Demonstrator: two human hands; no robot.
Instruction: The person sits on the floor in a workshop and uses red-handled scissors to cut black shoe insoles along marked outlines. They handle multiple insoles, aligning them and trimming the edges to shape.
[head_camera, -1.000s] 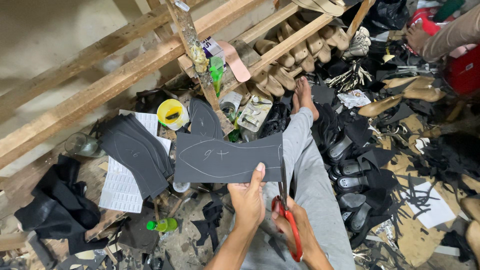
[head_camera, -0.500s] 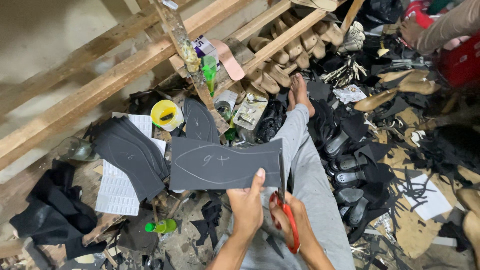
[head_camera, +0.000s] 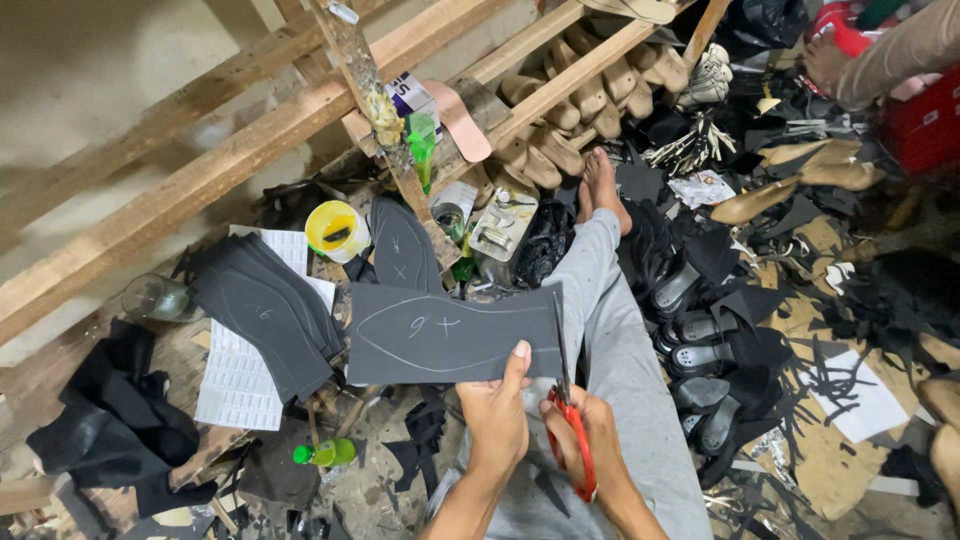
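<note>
My left hand pinches the lower edge of a dark grey rubber sheet that bears a chalk sole outline. My right hand grips red-handled scissors, whose blades stand upright against the sheet's right edge. Both hands hover above my outstretched leg in grey trousers, with my bare foot farther out.
A stack of cut black soles lies on printed paper at left, beside a yellow glue cup. Wooden beams cross the top left. Wooden shoe lasts, black sole parts and scraps cover the floor. Another person's arm shows top right.
The rubber sheet has shifted slightly left and lower in view. The scissors' blades have come up against its right edge. My grip on the sheet is unchanged.
</note>
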